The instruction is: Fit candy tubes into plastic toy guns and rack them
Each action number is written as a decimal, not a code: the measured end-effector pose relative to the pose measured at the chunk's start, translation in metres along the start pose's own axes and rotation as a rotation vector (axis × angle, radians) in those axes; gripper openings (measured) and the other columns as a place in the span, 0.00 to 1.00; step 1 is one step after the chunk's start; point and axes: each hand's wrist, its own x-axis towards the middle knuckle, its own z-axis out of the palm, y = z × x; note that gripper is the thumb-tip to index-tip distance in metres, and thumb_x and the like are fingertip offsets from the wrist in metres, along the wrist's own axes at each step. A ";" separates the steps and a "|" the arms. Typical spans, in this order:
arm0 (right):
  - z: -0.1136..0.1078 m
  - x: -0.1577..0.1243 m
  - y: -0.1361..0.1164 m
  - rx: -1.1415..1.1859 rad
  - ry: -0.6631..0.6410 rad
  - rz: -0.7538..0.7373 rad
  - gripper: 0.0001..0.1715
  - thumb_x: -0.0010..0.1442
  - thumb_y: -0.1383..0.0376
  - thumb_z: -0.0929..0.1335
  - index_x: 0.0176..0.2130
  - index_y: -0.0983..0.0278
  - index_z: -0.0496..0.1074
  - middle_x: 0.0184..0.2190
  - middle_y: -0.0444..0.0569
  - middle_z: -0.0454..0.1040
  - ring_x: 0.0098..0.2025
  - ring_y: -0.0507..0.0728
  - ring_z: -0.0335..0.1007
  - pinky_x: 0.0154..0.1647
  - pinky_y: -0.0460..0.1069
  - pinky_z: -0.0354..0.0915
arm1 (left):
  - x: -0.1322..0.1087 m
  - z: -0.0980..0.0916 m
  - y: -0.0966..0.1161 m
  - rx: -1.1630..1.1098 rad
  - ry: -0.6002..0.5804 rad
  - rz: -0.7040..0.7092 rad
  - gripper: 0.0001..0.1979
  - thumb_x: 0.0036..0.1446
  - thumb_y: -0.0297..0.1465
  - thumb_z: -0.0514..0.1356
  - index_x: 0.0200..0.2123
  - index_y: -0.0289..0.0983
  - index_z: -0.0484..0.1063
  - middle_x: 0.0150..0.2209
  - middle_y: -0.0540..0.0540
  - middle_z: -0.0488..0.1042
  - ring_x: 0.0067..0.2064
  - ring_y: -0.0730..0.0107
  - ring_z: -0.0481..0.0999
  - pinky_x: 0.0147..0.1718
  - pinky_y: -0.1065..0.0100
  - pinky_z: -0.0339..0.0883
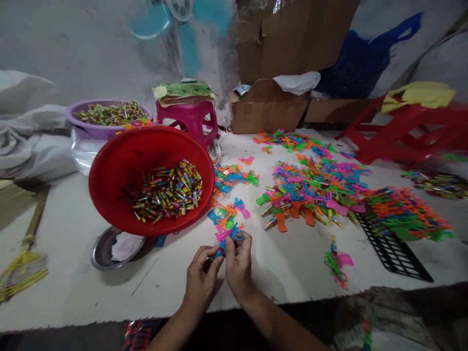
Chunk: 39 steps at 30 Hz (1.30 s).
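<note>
Over the front part of the white table, a small blue plastic toy gun [232, 238] is held between both hands. My left hand [201, 275] pinches its lower left end with thumb and fingers. My right hand [239, 268] is closed around its other end, thumb on top. A dark red bit shows near the left fingertips; I cannot make out what it is. Just beyond the hands lies a small group of toy guns [227, 214]. Left of them, a tilted red basin [109, 161] holds many small, colourful wrapped tubes [170, 190].
A large heap of toy guns [314, 180] lies right of centre. Farther right, stacked toy guns [405, 212] rest on a black grid tray [397, 253]. A metal bowl [98, 251] with paper sits left, near a yellow fly swatter [25, 268]. Stools and cardboard boxes [268, 109] line the back.
</note>
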 end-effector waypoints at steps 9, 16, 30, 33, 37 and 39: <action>-0.126 0.099 0.028 -0.755 0.484 -0.172 0.32 0.51 0.51 0.63 0.47 0.70 0.60 0.40 0.63 0.66 0.42 0.66 0.62 0.40 0.62 0.58 | 0.068 -0.055 -0.006 0.732 0.122 0.125 0.16 0.55 0.30 0.49 0.45 0.35 0.68 0.42 0.39 0.72 0.43 0.62 0.70 0.42 0.61 0.63; -0.130 0.079 0.064 -1.171 0.196 -0.580 0.15 0.55 0.62 0.62 0.40 0.67 0.69 0.42 0.60 0.67 0.47 0.65 0.59 0.45 0.59 0.57 | 0.124 -0.109 -0.021 1.474 0.027 -0.237 0.17 0.53 0.24 0.45 0.34 0.26 0.73 0.38 0.29 0.71 0.43 0.46 0.68 0.35 0.56 0.61; -0.057 0.043 0.048 -0.836 -0.431 -0.188 0.17 0.45 0.58 0.71 0.34 0.63 0.70 0.34 0.48 0.69 0.39 0.57 0.61 0.41 0.52 0.58 | 0.042 -0.042 -0.015 0.028 -0.265 -0.523 0.22 0.45 0.43 0.56 0.41 0.36 0.67 0.31 0.45 0.71 0.31 0.65 0.72 0.29 0.67 0.64; -0.045 0.045 0.041 -0.524 -0.381 0.060 0.11 0.48 0.60 0.69 0.31 0.64 0.67 0.27 0.44 0.69 0.30 0.53 0.63 0.32 0.48 0.60 | 0.022 -0.011 -0.013 -0.410 -0.188 -0.735 0.19 0.39 0.38 0.62 0.35 0.37 0.66 0.26 0.51 0.69 0.26 0.75 0.69 0.24 0.74 0.60; -0.040 0.039 0.023 -0.140 -0.406 0.169 0.11 0.55 0.58 0.63 0.31 0.64 0.66 0.23 0.41 0.67 0.25 0.50 0.63 0.27 0.45 0.60 | 0.021 0.007 0.001 -0.504 -0.063 -0.704 0.20 0.40 0.40 0.63 0.36 0.37 0.65 0.23 0.55 0.65 0.20 0.82 0.62 0.18 0.78 0.52; -0.042 0.032 0.012 -0.082 -0.459 0.150 0.13 0.57 0.58 0.61 0.29 0.64 0.67 0.22 0.42 0.67 0.25 0.50 0.62 0.27 0.44 0.60 | 0.025 0.007 0.008 -0.473 -0.091 -0.619 0.20 0.39 0.42 0.63 0.33 0.36 0.66 0.22 0.56 0.63 0.19 0.82 0.60 0.18 0.78 0.52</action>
